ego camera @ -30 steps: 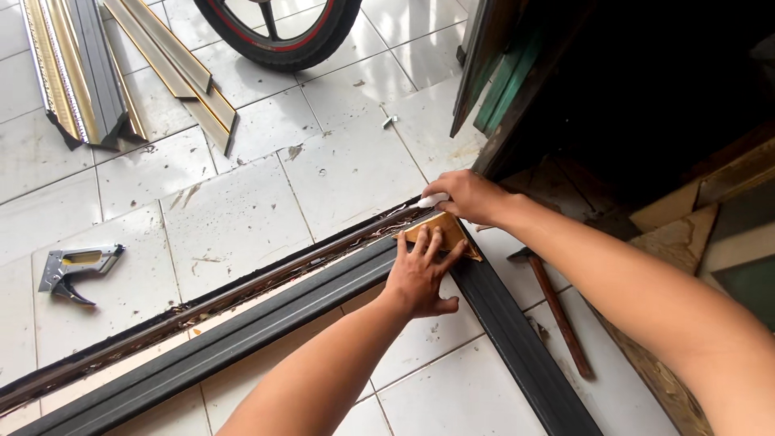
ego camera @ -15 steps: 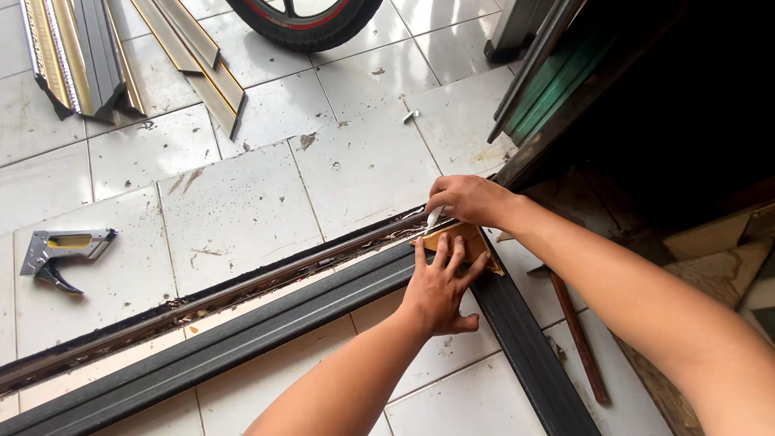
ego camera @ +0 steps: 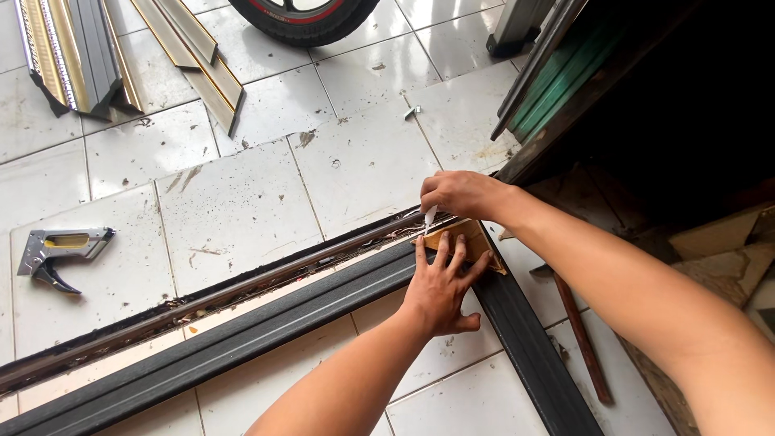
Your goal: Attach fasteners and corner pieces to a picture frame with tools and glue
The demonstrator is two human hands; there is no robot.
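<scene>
right hand [ego camera: 460, 194] with white marker [ego camera: 429, 216], now lower

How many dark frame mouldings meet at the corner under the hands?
2: a long dark moulding running left across the tiles, and a shorter dark moulding running toward the bottom edge. More may be hidden.

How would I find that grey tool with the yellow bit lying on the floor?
Start at the long dark moulding strip running across the white tiled floor, then look above its left end. There a staple gun lies alone on a tile. It is grey metal with a yellow panel and a handle, unlike the long gold and grey mouldings stacked farther up.
</scene>
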